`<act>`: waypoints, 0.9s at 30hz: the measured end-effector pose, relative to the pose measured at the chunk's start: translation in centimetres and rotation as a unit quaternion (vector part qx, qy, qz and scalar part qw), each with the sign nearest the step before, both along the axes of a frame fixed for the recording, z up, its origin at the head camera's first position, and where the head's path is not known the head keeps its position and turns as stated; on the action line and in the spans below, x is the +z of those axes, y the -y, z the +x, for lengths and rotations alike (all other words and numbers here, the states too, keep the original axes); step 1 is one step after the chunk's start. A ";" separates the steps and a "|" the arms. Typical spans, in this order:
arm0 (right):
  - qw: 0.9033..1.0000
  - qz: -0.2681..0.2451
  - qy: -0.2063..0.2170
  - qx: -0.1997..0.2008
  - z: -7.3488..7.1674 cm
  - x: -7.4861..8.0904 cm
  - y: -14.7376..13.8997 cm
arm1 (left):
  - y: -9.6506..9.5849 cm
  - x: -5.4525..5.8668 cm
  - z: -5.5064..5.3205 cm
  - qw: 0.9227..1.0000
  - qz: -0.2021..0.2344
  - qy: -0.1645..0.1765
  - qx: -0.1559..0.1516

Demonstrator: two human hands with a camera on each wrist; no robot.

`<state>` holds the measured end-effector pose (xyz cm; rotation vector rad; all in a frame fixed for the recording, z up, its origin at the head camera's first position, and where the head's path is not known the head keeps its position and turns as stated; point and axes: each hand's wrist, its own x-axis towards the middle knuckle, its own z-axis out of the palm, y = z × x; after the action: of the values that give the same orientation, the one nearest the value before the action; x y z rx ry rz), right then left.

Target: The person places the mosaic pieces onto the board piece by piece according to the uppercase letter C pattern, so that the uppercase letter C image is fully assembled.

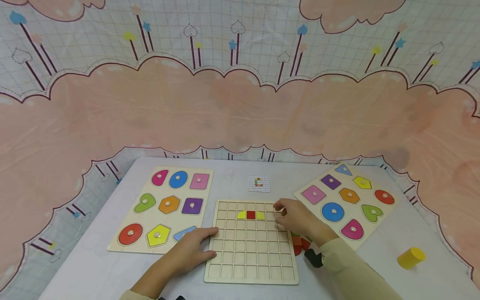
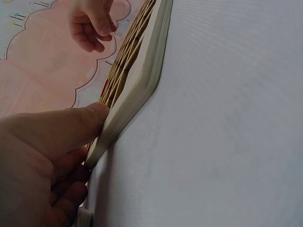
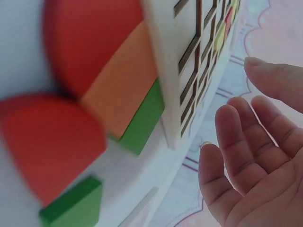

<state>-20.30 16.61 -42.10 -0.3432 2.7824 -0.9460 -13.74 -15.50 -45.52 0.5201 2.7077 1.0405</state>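
Observation:
A wooden grid board (image 1: pixel 252 250) lies in front of me. In its second row from the far edge, a red square (image 1: pixel 251 215) sits between two yellow curved pieces, one of them the left yellow piece (image 1: pixel 241 215). My left hand (image 1: pixel 189 250) touches the board's left edge with its thumb and fingertips. Above the far right corner hovers my right hand (image 1: pixel 296 214), its fingers loosely bent; the right wrist view shows nothing in its palm. Red pieces (image 3: pixel 57 142), an orange piece (image 3: pixel 120 80) and green pieces (image 3: pixel 144 118) lie beside the board's right edge, partly hidden by my right arm in the head view.
A small pattern card (image 1: pixel 258 183) lies beyond the board. Knobbed shape puzzles stand on both sides, the left puzzle (image 1: pixel 150 225) and the right puzzle (image 1: pixel 333 193). A yellow cylinder (image 1: pixel 411 258) is at the far right. A patterned cloth (image 1: pixel 243 112) hangs behind the table.

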 end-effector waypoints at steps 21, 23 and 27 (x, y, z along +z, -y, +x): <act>1.000 0.016 0.012 -0.021 1.8 -0.3 -3.6 | 0.0 0.3 0.0 1.000 -0.005 0.001 -0.005; 0.999 0.014 0.014 -0.026 1.8 -0.4 -3.8 | 0.0 0.3 0.0 1.000 -0.007 0.002 -0.005; 0.999 0.012 0.016 -0.030 2.0 -0.7 -4.2 | 0.0 0.3 0.0 1.000 -0.008 0.006 -0.002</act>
<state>-18.28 20.79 -42.80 -0.2395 2.7871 -0.9223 -13.72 -15.51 -45.23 0.5155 2.7018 1.0165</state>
